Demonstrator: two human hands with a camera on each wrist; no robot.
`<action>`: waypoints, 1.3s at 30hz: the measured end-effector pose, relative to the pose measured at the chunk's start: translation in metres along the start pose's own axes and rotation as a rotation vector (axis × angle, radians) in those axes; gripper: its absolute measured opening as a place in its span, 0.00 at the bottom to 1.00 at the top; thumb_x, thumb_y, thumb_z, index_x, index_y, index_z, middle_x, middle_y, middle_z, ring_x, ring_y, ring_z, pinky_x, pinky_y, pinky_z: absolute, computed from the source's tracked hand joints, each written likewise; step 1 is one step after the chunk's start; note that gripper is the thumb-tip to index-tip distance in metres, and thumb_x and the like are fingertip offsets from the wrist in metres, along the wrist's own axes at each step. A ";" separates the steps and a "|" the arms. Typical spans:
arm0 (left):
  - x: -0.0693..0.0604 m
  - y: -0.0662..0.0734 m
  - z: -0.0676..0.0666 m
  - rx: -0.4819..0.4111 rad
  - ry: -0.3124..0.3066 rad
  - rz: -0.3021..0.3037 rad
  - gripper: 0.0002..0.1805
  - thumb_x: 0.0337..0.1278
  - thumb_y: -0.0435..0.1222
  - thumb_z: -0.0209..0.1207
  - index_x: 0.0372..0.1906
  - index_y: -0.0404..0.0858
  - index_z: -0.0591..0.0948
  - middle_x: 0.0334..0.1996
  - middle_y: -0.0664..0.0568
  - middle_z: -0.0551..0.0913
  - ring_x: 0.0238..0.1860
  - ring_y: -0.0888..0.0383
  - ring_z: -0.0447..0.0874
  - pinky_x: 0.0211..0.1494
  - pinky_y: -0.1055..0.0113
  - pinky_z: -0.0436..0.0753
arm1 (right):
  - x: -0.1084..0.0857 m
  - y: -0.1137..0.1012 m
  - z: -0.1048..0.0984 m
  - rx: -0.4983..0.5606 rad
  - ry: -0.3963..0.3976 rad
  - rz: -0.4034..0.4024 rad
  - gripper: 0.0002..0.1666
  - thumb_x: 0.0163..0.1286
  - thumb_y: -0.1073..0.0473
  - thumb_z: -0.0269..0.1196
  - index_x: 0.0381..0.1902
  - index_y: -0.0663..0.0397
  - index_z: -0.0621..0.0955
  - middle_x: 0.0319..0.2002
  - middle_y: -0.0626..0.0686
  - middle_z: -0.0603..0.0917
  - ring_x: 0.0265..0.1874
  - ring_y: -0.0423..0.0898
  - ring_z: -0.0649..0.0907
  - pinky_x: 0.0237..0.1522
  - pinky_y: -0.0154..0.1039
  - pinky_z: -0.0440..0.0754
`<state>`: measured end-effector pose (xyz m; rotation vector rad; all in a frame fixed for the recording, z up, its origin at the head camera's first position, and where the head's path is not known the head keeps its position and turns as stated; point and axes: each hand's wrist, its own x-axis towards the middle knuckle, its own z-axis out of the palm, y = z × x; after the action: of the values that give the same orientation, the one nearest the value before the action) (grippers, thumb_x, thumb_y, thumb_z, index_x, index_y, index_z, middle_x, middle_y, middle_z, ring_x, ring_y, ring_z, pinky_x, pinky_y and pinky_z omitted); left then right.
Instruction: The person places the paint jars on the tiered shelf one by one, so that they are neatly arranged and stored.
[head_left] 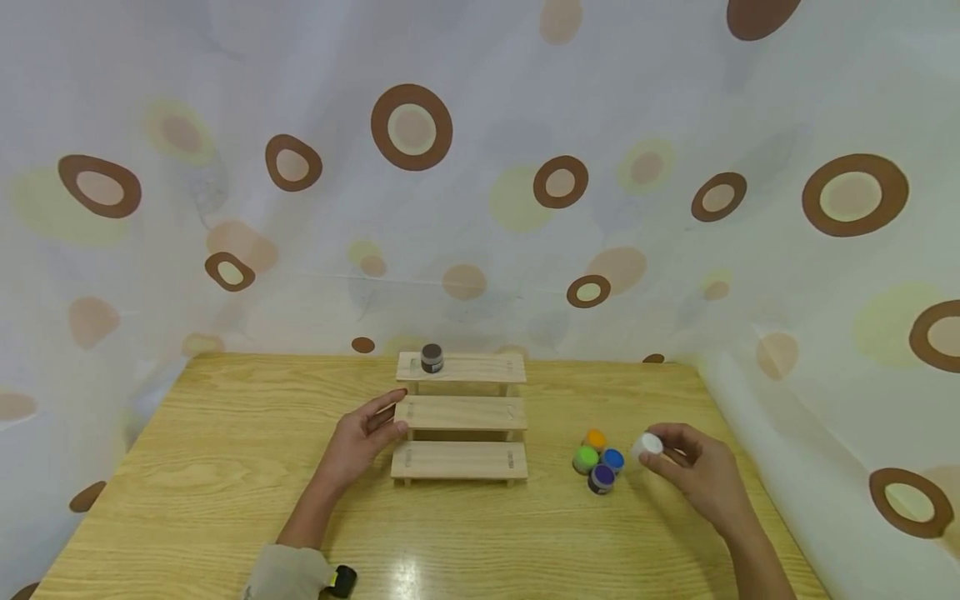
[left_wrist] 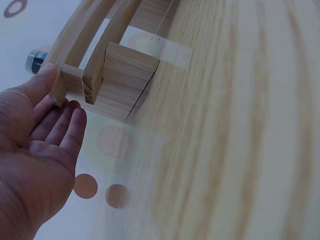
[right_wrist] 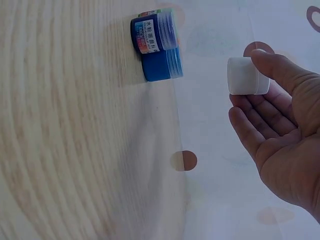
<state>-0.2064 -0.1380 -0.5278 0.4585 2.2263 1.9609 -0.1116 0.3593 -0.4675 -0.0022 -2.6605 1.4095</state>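
Note:
A three-step wooden display stand (head_left: 461, 414) rests on the table. My left hand (head_left: 358, 442) is at its left side, thumb and index finger gripping the end of the middle step. On the top step, left of centre, stands a dark-lidded paint jar (head_left: 432, 358). Held up between the thumb and fingers of my right hand (head_left: 705, 475) is a white paint jar (right_wrist: 243, 76), off the table. Just left of it, several paint jars cluster together: orange (head_left: 596, 440), green (head_left: 586, 459), blue (head_left: 612, 461) and purple (head_left: 602, 478).
The wood-grain table (head_left: 480, 533) runs back to a patterned sheet (head_left: 480, 225) hanging behind and along the sides. A black object (head_left: 342, 582) shows beside the left sleeve (head_left: 288, 573), near the front.

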 end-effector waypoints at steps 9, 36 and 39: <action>0.001 0.000 -0.001 0.008 0.000 -0.007 0.33 0.74 0.42 0.66 0.78 0.43 0.72 0.79 0.47 0.69 0.79 0.40 0.64 0.73 0.56 0.79 | 0.017 -0.005 0.004 -0.011 -0.008 -0.024 0.28 0.71 0.53 0.75 0.62 0.63 0.83 0.57 0.62 0.86 0.51 0.27 0.83 0.54 0.23 0.84; -0.003 -0.001 -0.001 -0.008 0.002 0.042 0.32 0.76 0.40 0.64 0.79 0.40 0.71 0.79 0.44 0.68 0.80 0.40 0.61 0.73 0.66 0.77 | 0.088 -0.054 0.023 0.048 -0.044 -0.164 0.24 0.71 0.54 0.75 0.59 0.60 0.84 0.54 0.60 0.86 0.50 0.31 0.85 0.54 0.25 0.85; -0.001 0.000 -0.001 -0.007 -0.001 0.048 0.33 0.76 0.41 0.64 0.79 0.39 0.70 0.78 0.44 0.69 0.80 0.40 0.61 0.73 0.67 0.76 | 0.093 -0.062 0.029 0.068 -0.053 -0.183 0.23 0.71 0.55 0.75 0.58 0.60 0.84 0.54 0.60 0.86 0.51 0.34 0.86 0.55 0.25 0.85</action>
<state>-0.2056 -0.1391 -0.5283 0.5175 2.2278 1.9900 -0.2037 0.3064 -0.4221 0.2823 -2.5751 1.4582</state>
